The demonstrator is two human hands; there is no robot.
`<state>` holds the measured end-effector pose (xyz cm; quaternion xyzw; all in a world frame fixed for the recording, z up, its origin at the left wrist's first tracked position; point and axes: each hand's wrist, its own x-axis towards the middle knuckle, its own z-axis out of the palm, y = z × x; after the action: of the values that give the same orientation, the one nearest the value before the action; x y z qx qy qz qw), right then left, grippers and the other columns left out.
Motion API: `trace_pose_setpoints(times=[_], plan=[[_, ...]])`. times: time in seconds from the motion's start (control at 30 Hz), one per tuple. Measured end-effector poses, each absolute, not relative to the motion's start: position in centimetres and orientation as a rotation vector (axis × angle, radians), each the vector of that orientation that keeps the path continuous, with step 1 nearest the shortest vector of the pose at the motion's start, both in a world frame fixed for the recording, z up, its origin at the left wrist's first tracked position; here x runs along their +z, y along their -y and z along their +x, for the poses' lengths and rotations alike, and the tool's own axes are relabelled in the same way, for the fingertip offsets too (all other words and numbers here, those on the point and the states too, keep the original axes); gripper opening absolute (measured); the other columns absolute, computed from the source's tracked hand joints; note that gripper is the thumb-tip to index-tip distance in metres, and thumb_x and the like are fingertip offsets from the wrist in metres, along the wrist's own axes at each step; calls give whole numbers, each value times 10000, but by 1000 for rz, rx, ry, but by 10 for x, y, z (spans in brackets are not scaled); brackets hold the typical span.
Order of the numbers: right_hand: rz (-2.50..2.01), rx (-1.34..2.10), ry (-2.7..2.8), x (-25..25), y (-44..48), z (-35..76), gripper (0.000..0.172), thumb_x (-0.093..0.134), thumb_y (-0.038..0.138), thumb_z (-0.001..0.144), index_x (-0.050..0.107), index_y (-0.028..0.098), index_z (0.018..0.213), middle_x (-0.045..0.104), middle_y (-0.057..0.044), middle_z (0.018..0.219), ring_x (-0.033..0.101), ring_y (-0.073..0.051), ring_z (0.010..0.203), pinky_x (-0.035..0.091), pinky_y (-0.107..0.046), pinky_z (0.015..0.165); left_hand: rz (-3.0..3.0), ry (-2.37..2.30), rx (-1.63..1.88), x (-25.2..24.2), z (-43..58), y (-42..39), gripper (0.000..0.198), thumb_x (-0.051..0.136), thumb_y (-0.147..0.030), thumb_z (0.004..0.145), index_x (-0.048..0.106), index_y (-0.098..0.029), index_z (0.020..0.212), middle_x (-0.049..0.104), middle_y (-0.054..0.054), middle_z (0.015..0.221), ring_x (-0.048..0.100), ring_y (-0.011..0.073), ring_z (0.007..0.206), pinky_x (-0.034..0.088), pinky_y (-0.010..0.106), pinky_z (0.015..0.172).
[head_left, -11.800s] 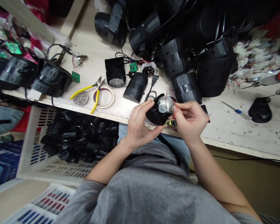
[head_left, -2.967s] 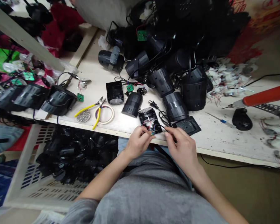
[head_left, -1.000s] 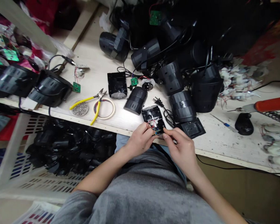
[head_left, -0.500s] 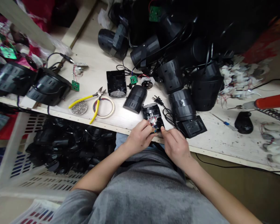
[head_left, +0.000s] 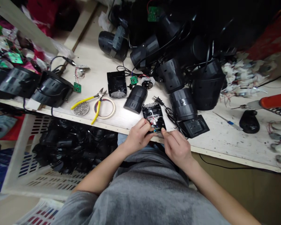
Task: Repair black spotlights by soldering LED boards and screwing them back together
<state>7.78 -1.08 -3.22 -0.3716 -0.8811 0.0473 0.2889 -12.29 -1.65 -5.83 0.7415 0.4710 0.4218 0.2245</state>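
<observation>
An open black lamp housing half (head_left: 152, 110) lies at the table's front edge, with thin red and white wires (head_left: 152, 120) and small parts inside. My left hand (head_left: 139, 136) is closed in a pinch at its near left side, by the wires; the small piece between those fingertips is hidden. At the near right corner, my right hand (head_left: 177, 145) is closed with thumb and finger on the housing's rim. Just behind lies another black housing half (head_left: 136, 99), its rounded side up. A black cord with a plug (head_left: 158, 100) lies to the right.
Yellow-handled cutters (head_left: 97, 106) lie across a tape roll (head_left: 112, 109) beside a dish of screws (head_left: 81, 108). Black lamp bodies (head_left: 184, 104) crowd the back and right. A screwdriver (head_left: 229, 122) and red power tool (head_left: 275, 101) are farther right. A white crate (head_left: 14, 175) stands below left.
The view has shifted slightly. Both hands stay at the housing half, which sits almost as before; more of its inside shows between the fingers.
</observation>
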Motion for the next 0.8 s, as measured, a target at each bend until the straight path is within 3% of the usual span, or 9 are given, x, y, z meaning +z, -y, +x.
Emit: trace_pose_setpoints(times=[0.23,0.5,0.6,0.7,0.8], plan=[[-973,-18,2321,-43,14,74,374,516,53,952,591,137,1309,605,-44,724,538,-192,652,442,-329,615,2060,-1270,1178,-59,-125,13,169,644,-312,971,564,-196,877,552,24,873,583,162,816,513,265,683],[-1060,533,2124,-26,17,77,226,575,138,985,669,159,1190,688,-57,883,668,-155,793,554,-274,681,2221,-1404,1291,-59,-126,16,127,676,-309,952,636,-191,928,653,74,1001,629,191,924,552,324,784],[-1082,583,2090,-13,7,81,171,571,158,992,712,168,1088,689,-56,884,677,-154,808,570,-287,709,2246,-1462,1264,-57,-128,19,97,664,-281,962,666,-191,998,694,80,1034,645,193,941,549,342,814],[-1093,487,2078,-3,-12,78,211,552,162,992,719,179,1121,677,-69,911,669,-172,845,580,-326,768,2264,-1481,1241,-55,-129,20,108,635,-279,981,680,-193,1029,712,79,1035,655,193,935,550,350,818],[-1009,404,2209,4,-36,65,371,497,120,976,659,198,1301,649,-117,1111,640,-210,1005,584,-378,875,2285,-1489,1224,-53,-128,21,110,620,-270,990,683,-192,1035,713,76,1032,654,194,935,550,351,816]])
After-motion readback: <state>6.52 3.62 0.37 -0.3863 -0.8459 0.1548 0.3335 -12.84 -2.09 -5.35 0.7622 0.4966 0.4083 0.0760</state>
